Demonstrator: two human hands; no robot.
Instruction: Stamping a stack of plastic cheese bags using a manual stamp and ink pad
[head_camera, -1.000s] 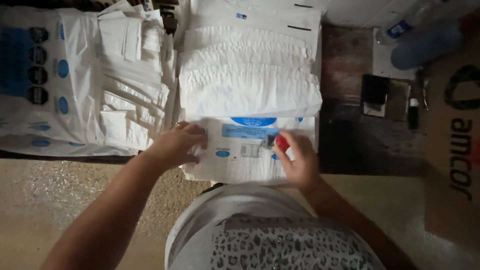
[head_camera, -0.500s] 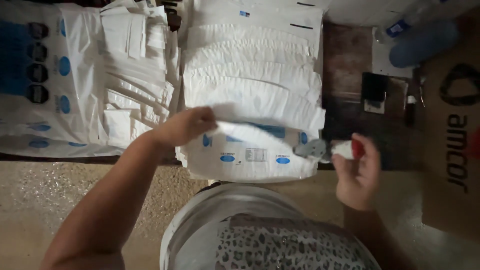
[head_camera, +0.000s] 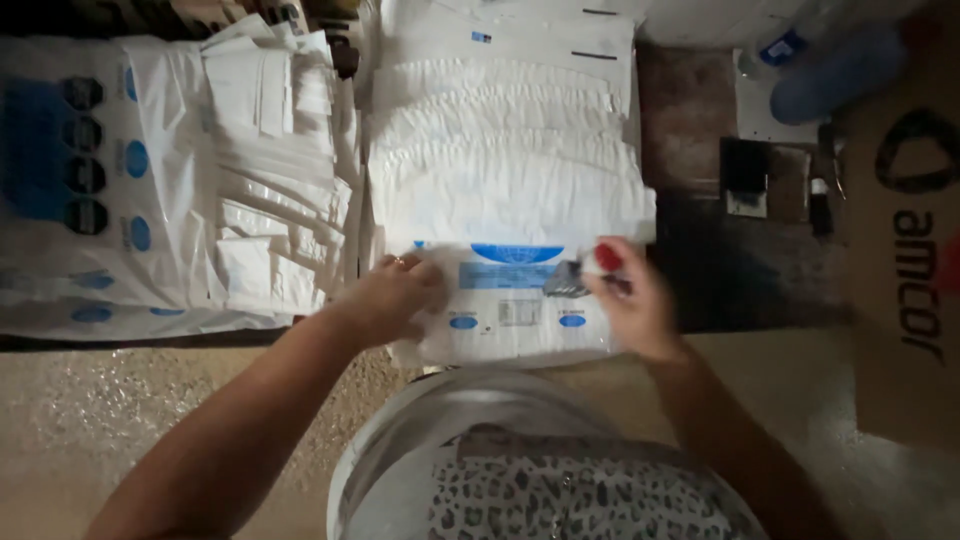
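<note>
A white pouch with blue print (head_camera: 510, 305) lies at the near end of a fanned row of white pouches (head_camera: 505, 170). My left hand (head_camera: 395, 295) rests flat on the pouch's left edge, a ring on one finger. My right hand (head_camera: 630, 300), with red-painted nails, pinches a small grey-and-dark object (head_camera: 567, 280) against the right part of the same pouch. I cannot tell what the small object is.
A second heap of folded white pouches (head_camera: 275, 170) lies on a white-and-blue printed bag (head_camera: 100, 200) at left. A brown cardboard box (head_camera: 900, 250) stands at right, with small dark items (head_camera: 770, 180) and a blue bottle-like shape (head_camera: 835, 65) behind it.
My right hand, which had swung out to the right off the stack, has come back onto the front pouch. My left hand slid down onto the pouch's left edge.
</note>
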